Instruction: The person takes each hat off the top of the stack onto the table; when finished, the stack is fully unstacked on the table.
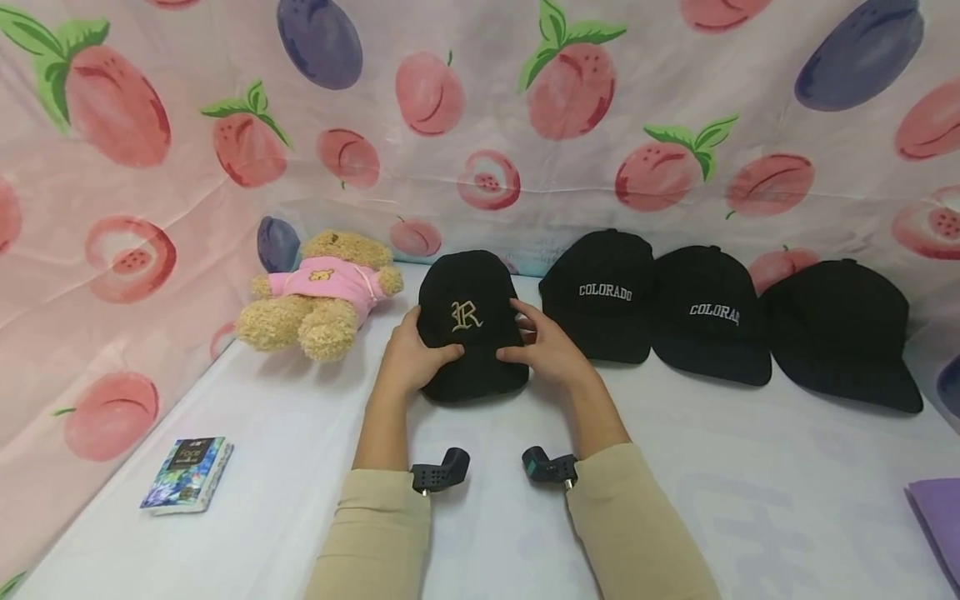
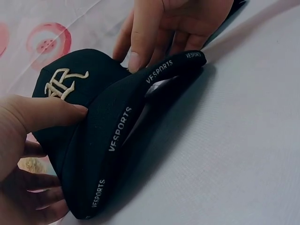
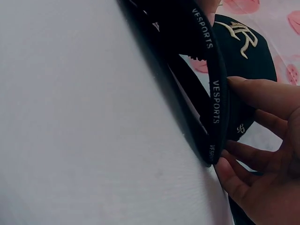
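A black cap (image 1: pixel 468 329) with a gold letter R on its front lies on the white table (image 1: pixel 675 500), brim toward me. My left hand (image 1: pixel 415 358) grips the brim's left side. In the left wrist view its thumb (image 2: pixel 51 112) lies on top of the cap (image 2: pixel 101 117) and the fingers curl underneath. My right hand (image 1: pixel 546 350) grips the brim's right side. The right wrist view shows that hand (image 3: pixel 267 154) with its thumb on the cap (image 3: pixel 236 44) and its fingers under the brim. White VESPORTS lettering runs along the brim's edge.
To the right, three more black caps stand in a row: two marked COLORADO (image 1: pixel 600 296) (image 1: pixel 708 321) and a plain one (image 1: pixel 840 333). A teddy bear (image 1: pixel 322 292) in a pink top lies at the left. A small book (image 1: pixel 187 473) lies front left, and purple cloth (image 1: pixel 939 517) far right.
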A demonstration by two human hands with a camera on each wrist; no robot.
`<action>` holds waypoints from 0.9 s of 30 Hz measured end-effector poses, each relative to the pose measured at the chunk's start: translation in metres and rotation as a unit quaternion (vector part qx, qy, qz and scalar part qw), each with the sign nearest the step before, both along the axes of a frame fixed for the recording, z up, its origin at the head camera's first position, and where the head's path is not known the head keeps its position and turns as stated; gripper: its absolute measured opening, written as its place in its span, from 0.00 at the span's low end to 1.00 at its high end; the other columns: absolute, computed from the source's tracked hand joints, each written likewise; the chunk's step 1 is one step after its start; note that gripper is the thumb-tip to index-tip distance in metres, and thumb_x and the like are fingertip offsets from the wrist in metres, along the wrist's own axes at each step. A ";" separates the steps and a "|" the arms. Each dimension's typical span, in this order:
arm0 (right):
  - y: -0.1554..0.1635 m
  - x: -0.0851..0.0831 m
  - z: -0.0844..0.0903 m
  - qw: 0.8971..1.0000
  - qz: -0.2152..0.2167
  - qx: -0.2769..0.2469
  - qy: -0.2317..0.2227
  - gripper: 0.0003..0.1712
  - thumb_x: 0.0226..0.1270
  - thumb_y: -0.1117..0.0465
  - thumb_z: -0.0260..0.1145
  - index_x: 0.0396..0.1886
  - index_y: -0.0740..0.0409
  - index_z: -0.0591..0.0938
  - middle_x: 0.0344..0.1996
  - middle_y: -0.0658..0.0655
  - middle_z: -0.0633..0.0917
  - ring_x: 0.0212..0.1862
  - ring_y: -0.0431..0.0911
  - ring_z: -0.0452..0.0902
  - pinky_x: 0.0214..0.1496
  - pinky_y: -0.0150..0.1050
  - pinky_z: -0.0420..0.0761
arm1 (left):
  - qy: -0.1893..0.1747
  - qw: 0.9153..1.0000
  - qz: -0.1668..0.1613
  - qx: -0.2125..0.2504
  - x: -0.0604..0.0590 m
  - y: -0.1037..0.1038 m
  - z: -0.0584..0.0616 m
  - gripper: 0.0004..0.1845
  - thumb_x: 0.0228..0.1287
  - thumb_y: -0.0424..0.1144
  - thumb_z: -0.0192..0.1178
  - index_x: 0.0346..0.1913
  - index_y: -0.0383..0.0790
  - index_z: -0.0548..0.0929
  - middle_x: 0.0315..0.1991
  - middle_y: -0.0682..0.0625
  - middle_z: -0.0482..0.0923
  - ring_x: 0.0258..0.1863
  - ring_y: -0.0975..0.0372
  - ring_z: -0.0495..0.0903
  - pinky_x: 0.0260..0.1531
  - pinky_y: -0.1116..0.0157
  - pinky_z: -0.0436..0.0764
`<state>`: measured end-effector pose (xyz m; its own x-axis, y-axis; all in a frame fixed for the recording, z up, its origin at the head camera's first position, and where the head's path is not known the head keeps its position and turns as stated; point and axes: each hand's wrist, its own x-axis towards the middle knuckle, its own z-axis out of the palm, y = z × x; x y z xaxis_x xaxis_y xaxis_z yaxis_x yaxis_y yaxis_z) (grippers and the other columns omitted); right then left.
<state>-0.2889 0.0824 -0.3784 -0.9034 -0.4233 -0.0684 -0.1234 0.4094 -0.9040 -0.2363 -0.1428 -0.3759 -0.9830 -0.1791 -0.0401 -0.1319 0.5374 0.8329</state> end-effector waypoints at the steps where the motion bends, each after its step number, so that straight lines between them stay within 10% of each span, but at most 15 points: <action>1: 0.000 0.000 0.001 1.000 -0.001 0.000 -0.001 0.52 0.65 0.61 0.74 0.84 0.45 0.57 0.78 0.64 0.66 0.77 0.61 0.64 0.77 0.60 0.66 | 0.000 1.000 -0.001 0.001 0.000 0.000 0.000 0.54 0.61 0.46 0.71 0.82 0.35 0.51 0.79 0.35 0.59 0.79 0.44 0.59 0.78 0.45 0.59; 27: 0.003 0.001 -0.002 1.000 -0.013 -0.014 0.004 0.52 0.63 0.61 0.75 0.83 0.41 0.60 0.79 0.62 0.65 0.77 0.65 0.64 0.77 0.63 0.65 | -0.015 1.000 0.002 -0.005 0.000 0.001 0.008 0.50 0.63 0.47 0.70 0.81 0.35 0.54 0.79 0.35 0.60 0.79 0.43 0.60 0.78 0.45 0.60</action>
